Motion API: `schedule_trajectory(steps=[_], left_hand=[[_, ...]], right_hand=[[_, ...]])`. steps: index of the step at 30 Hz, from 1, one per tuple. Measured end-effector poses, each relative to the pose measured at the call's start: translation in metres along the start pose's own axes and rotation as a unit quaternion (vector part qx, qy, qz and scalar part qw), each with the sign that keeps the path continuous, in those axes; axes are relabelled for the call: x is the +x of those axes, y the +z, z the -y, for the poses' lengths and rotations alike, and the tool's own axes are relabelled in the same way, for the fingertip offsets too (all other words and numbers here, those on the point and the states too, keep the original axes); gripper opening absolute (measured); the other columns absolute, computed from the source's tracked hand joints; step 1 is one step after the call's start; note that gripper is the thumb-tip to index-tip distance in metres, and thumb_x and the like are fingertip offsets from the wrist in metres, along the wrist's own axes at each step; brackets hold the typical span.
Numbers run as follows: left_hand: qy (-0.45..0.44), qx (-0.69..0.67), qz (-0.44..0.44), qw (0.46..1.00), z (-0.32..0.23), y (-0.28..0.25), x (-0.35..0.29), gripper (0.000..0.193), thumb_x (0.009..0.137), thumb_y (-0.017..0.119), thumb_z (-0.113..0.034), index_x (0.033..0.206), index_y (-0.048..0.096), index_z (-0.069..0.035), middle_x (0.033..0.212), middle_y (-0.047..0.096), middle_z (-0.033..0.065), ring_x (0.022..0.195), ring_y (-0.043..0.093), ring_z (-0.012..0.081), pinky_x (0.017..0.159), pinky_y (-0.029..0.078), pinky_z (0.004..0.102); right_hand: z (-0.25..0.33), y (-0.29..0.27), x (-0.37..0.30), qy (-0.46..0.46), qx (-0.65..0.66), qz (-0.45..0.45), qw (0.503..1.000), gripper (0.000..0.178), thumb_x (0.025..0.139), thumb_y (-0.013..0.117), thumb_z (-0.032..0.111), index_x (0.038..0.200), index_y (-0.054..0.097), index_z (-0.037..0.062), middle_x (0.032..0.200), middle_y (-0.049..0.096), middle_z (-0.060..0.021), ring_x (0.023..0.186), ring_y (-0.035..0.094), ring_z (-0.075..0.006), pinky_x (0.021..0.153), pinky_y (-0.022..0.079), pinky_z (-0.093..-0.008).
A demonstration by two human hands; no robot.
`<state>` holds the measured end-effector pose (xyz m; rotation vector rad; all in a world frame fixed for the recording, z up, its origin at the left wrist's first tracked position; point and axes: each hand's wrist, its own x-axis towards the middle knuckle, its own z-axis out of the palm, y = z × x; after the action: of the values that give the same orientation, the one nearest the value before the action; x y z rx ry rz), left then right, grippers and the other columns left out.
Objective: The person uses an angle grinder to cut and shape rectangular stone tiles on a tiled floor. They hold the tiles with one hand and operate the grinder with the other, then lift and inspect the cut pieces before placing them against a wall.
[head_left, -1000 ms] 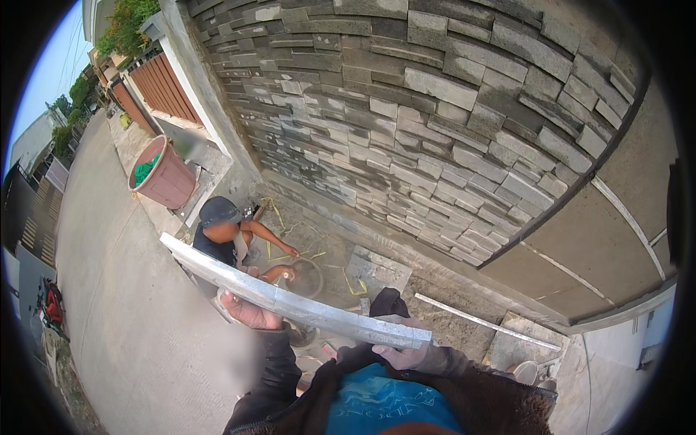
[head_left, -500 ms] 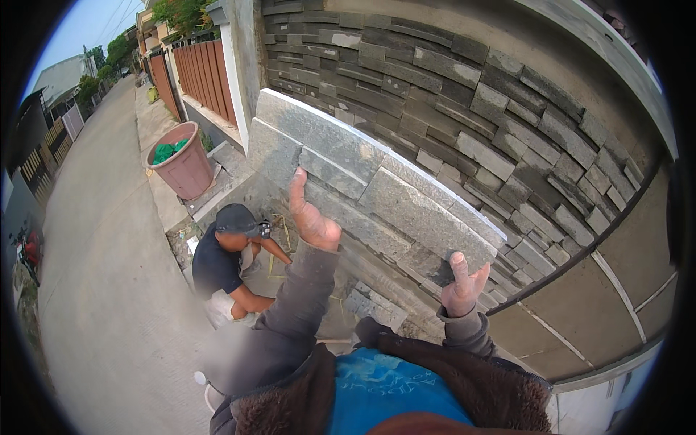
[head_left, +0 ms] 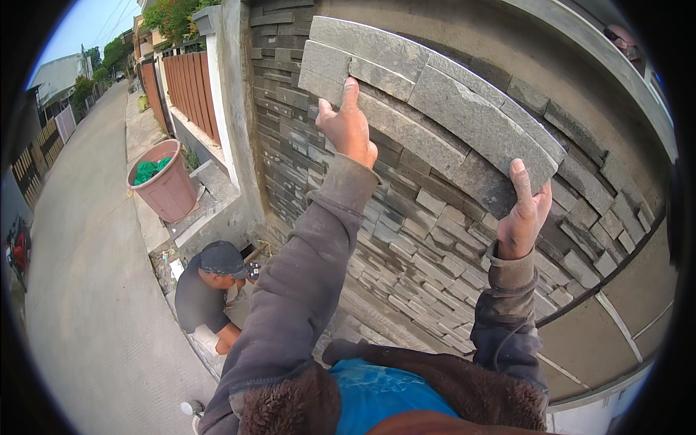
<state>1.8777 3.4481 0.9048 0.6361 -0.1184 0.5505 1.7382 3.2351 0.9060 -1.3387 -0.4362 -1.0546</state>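
Observation:
Both my arms are raised, holding up a long grey stone cladding panel [head_left: 467, 109] built of stepped, rough-faced pieces. My left hand [head_left: 349, 123] grips its lower left part, thumb against the front face and the other fingers partly behind it. Near the panel's right end, my right hand [head_left: 523, 214] supports the lower edge, with the thumb on the front. Behind the panel is a wall covered in similar grey stone strips [head_left: 435, 243]. A plain band of wall [head_left: 478, 32] shows above the panel. Whether the panel's back touches the wall cannot be made out.
A person in a dark cap and shirt [head_left: 206, 290] crouches at the wall's foot, lower left. A brown-pink bin [head_left: 168, 192] with green material stands beyond, near a slatted red-brown fence [head_left: 192, 98]. The concrete road [head_left: 87, 290] runs along the left. Tan panelling [head_left: 573, 348] borders the stone at right.
Both hands have lifted the panel up and to the right, higher against the wall. My arms are stretched further out. The view has shifted slightly, and the crouching person appears lower.

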Motion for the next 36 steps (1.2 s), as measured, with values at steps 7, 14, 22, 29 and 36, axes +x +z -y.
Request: schedule_trajectory(steps=[7,14,22,29,36], left_hand=[[-0.017,-0.044,0.149,0.988,0.01,0.034,0.161,0.073,0.088,0.079,-0.017,0.137,0.038,0.018,0.14,0.043,0.0265,0.125,0.052,0.0368,0.1,0.049,0.0434],[-0.034,0.005,0.083,0.996,0.022,0.076,0.269,0.085,0.081,0.085,-0.02,0.141,0.036,0.015,0.144,0.04,0.0285,0.124,0.053,0.0387,0.089,0.053,0.0353],[-0.014,0.103,0.095,0.99,0.027,0.081,0.358,0.08,0.078,0.089,-0.025,0.135,0.046,0.011,0.141,0.048,0.0254,0.117,0.061,0.0275,0.063,0.048,0.0238],[-0.018,0.14,0.097,0.985,0.039,0.089,0.383,0.082,0.078,0.089,-0.026,0.135,0.046,0.012,0.141,0.048,0.0257,0.117,0.061,0.0261,0.062,0.047,0.0216],[-0.003,0.1,0.069,0.993,0.054,0.096,0.402,0.081,0.075,0.091,-0.026,0.131,0.048,0.015,0.138,0.05,0.0266,0.117,0.06,0.0252,0.069,0.051,0.0241]], right_hand=[[-0.058,0.064,0.135,-0.198,-0.051,0.048,0.978,0.05,0.089,0.077,0.016,0.13,0.057,-0.0044,0.123,0.063,-0.0132,0.115,0.059,-0.0206,0.103,0.044,-0.0325],[-0.097,0.128,0.236,-0.25,-0.048,0.106,0.961,0.04,0.088,0.079,0.017,0.119,0.064,-0.0037,0.111,0.069,-0.0112,0.101,0.064,-0.0161,0.091,0.049,-0.028],[-0.141,0.173,0.28,-0.249,-0.064,0.109,0.96,0.041,0.088,0.08,0.02,0.119,0.064,-0.0018,0.11,0.071,-0.0097,0.1,0.065,-0.0154,0.09,0.049,-0.028],[-0.172,0.18,0.317,-0.234,-0.072,0.119,0.962,0.044,0.088,0.081,0.025,0.119,0.063,-0.0012,0.112,0.07,-0.0095,0.102,0.064,-0.0156,0.094,0.047,-0.0294],[-0.179,0.189,0.319,-0.258,-0.123,0.062,0.956,0.051,0.086,0.081,0.031,0.117,0.061,-0.0053,0.107,0.069,-0.0138,0.095,0.065,-0.0187,0.083,0.051,-0.0309]])
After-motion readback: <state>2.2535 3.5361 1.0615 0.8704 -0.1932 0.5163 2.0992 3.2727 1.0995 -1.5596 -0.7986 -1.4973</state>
